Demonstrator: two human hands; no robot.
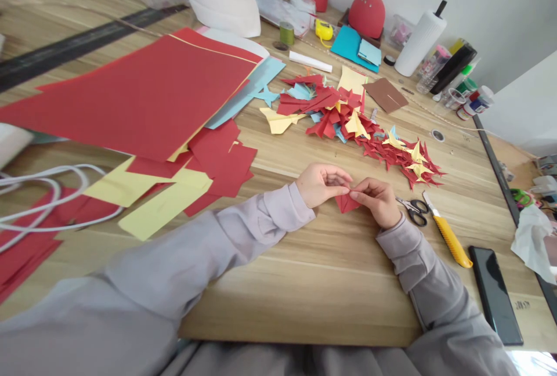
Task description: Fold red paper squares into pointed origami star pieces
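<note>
Between both hands is a small folded piece of red paper [347, 204], held above the wooden table [300, 295]. My left hand [319, 184] pinches its left side, and my right hand [376, 199] pinches its right side with thumb and fingertips. The fingers cover part of the folds. Just beyond the hands lies a heap of folded paper shapes [331, 106], mostly red, some yellow and light blue. Close by my right wrist are black-handled scissors [416, 212] and a yellow utility knife [452, 241].
Large red sheets [143, 97] cover the left side, with cut yellow strips [165, 205] and a white cable [56, 202] nearer me. A black phone [496, 295] lies at the right edge. Bottles and jars [476, 102], a white bottle [421, 42] and a tape measure [324, 30] stand at the back.
</note>
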